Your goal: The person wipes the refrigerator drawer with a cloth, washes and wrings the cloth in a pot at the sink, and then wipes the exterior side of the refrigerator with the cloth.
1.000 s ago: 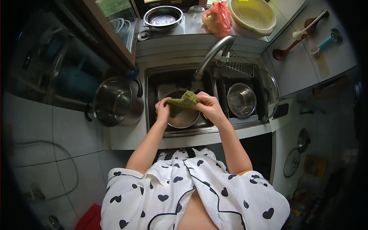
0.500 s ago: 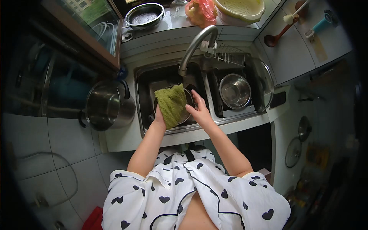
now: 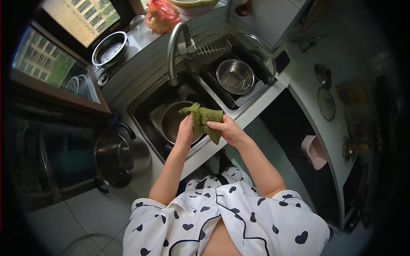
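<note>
A green cloth [image 3: 208,118] is bunched between my two hands above the front edge of the left sink basin [image 3: 147,102]. My left hand [image 3: 185,130] grips its left part, the fingers partly hidden behind the fabric. On the other side my right hand [image 3: 230,130] is closed on the cloth, thumb lying on top. Below and behind the cloth, a round metal pan [image 3: 169,123] rests in the left basin, partly covered by my hands. The curved faucet [image 3: 173,55] stands over that basin, with no water visible from it.
In the right basin sits a metal bowl [image 3: 235,77], beside a glass lid [image 3: 261,51] and a wire rack [image 3: 213,46]. A large steel pot [image 3: 141,158] stands left of the sink. The window sill holds a metal basin [image 3: 110,48] and a red plastic bag [image 3: 163,16].
My right hand, earlier open beside the cloth, now grips it. The cloth has gone from hanging spread over my left hand to bunched between both hands. The view has turned rightward.
</note>
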Available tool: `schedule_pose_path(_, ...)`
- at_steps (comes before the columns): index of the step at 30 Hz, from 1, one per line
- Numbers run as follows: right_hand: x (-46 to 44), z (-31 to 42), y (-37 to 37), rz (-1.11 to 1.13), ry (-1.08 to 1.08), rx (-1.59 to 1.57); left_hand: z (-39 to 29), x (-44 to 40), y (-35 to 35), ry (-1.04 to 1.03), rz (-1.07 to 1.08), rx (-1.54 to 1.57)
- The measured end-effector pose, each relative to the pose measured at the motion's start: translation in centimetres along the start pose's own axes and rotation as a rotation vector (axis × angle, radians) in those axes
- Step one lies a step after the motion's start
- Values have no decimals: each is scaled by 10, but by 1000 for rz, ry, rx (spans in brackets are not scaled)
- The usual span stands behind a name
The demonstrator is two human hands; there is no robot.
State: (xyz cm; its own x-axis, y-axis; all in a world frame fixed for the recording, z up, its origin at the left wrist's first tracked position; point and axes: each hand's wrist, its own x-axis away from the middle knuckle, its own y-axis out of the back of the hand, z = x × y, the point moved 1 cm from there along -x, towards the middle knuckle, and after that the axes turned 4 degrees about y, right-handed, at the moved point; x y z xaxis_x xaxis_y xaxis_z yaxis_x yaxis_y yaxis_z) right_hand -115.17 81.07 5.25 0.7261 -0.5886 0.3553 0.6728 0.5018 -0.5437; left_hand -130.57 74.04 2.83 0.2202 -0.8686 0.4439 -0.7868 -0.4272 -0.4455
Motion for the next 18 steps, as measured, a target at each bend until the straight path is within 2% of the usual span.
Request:
schedule_pose_path(2, 25, 7, -1, -84, 46, -75, 0, 3, -11, 129, 97, 120)
schedule_pose_path(6, 99, 19, 20, -278, 139, -176, 15, 1, -55, 218, 302, -64)
schedule_pose_path(10, 161, 24, 40, -400, 279, -275, 8, 31, -123, 399, 370, -69)
schedule_pose_path(12, 193, 23, 51, -453, 381, -297, 26, 40, -147, 403, 412, -35)
schedule_pose_path(14, 231, 23, 62, -492, 467, -336, 39, 52, -178, 458, 572, -16)
schedule_pose_path(18, 319, 16, 92, -597, 599, -340, 73, 102, -255, 489, 719, -204)
